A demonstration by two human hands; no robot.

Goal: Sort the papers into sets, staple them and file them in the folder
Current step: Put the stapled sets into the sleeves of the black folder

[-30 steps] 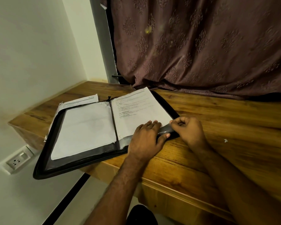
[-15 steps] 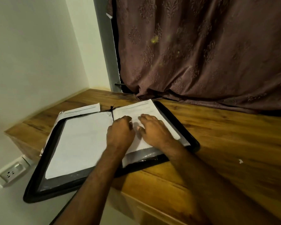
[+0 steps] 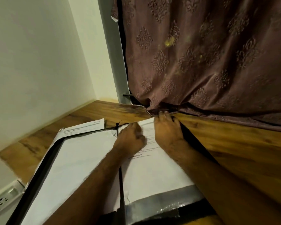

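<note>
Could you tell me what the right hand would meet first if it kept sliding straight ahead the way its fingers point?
Probably the curtain. The right hand lies at the far edge of the printed page, fingers pointing toward the curtain's hem where it bunches on the table; the gap looks small, though depth is unclear.

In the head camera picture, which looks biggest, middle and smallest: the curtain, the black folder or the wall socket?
1. Curtain, biggest.
2. Black folder, though part runs off the picture.
3. Wall socket, smallest.

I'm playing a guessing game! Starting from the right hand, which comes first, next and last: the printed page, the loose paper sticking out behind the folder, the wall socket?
1. Printed page: directly under the right hand.
2. Loose paper: behind the folder, far left.
3. Wall socket: lowest left, below the desk.
</note>
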